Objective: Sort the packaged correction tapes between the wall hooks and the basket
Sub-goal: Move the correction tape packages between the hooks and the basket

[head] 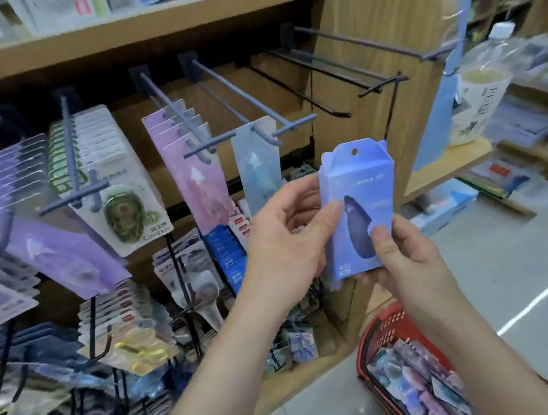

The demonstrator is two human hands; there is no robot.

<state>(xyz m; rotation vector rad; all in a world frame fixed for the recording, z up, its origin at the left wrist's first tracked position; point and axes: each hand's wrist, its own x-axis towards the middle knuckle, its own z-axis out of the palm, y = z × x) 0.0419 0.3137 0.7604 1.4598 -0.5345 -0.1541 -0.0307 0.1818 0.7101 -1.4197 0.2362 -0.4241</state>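
Observation:
Both my hands hold a small stack of blue packaged correction tapes (358, 204) upright in front of the display. My left hand (286, 236) grips the stack's left side, thumb on the front. My right hand (395, 254) pinches the lower right corner. Wall hooks (246, 107) stick out of the wooden back panel. One light blue pack (258, 171) hangs on the hook just left of my hands, pink packs (192, 172) on the hook beside it. A red basket (381, 335) with several packs stands on the floor at the lower right.
Bare black hooks (337, 61) jut out at the upper right. Purple packs (61, 254) and green-topped packs (119, 195) fill hooks to the left, with more goods on lower hooks. A plastic bottle (478, 85) stands on a side shelf to the right. Grey floor lies at the right.

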